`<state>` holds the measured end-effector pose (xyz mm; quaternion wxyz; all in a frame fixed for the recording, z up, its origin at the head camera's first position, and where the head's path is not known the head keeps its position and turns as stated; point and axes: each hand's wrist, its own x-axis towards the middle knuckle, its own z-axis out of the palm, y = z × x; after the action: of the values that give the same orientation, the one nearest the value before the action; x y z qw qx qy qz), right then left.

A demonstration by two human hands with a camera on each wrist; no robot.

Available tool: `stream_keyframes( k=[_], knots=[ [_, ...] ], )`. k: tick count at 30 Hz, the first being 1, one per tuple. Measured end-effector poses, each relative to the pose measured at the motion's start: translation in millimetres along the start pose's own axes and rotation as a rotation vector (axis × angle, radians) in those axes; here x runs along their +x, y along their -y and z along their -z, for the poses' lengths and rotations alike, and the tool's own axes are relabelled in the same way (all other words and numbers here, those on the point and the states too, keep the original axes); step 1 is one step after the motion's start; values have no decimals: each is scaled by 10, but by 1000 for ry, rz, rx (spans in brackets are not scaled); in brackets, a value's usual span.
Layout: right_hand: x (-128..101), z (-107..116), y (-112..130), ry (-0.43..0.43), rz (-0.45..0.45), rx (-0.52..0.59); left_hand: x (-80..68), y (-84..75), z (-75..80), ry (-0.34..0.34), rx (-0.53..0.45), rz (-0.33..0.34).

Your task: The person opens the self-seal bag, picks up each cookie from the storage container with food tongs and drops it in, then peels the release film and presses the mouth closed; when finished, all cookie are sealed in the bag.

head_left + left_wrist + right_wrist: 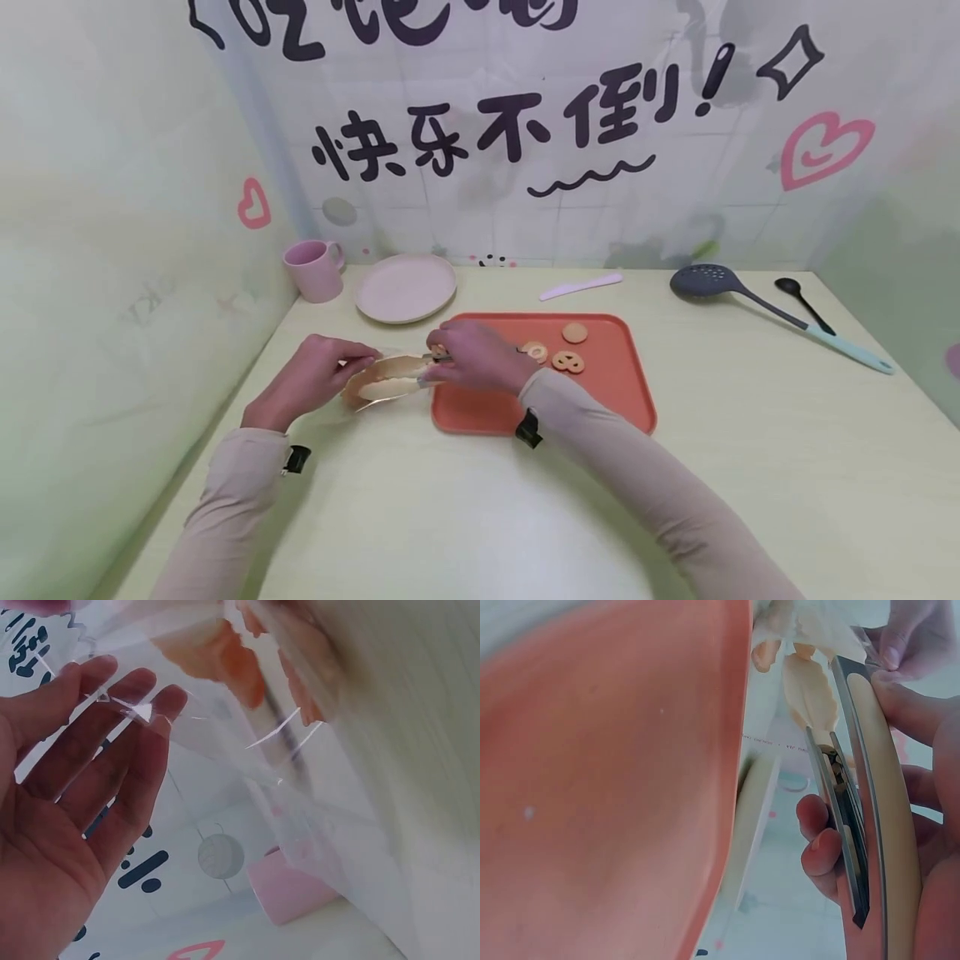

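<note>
My left hand (311, 379) pinches the edge of a clear plastic bag (382, 385) that lies on the table left of an orange tray (600, 387). In the left wrist view the film of the bag (300, 772) lies across my fingers (112, 735). My right hand (476, 358) grips metal tongs (870, 787) with beige handles, and their tips reach into the bag's mouth among pale cookies (806, 682). Three cookies (567, 360) lie on the tray. The tong tips are hidden in the head view.
A pink cup (315, 268) and a pink plate (406, 287) stand at the back left. A white plastic knife (581, 286) lies behind the tray. A slotted spoon (757, 304) and a black spoon (804, 302) lie at the back right. Walls close the left and back.
</note>
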<state>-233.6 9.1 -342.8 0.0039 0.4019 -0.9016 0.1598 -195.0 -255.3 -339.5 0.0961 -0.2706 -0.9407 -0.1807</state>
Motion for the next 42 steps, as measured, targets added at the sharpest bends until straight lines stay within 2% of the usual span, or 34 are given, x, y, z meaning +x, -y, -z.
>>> stream_keyframes(
  k=[11, 18, 23, 26, 28, 35, 42],
  knots=[
    [167, -99, 112, 52, -35, -57, 4, 2, -8, 12, 4, 27],
    [99, -78, 50, 35, -44, 10, -24, 44, -30, 17, -7, 31],
    [-77, 59, -77, 13, -71, 155, -15, 71, -35, 44, -26, 38],
    [-222, 154, -175, -6, -71, 185, -11, 74, -41, 47, -39, 38],
    [-321, 215, -257, -19, -82, 163, -5, 77, -43, 45, -42, 36],
    [-696, 406, -665, -19, -223, 28, 2, 76, -55, 37, -42, 34],
    [-1101, 561, -1059, -69, -277, -67, 3, 78, -56, 46, -45, 30]
  ],
)
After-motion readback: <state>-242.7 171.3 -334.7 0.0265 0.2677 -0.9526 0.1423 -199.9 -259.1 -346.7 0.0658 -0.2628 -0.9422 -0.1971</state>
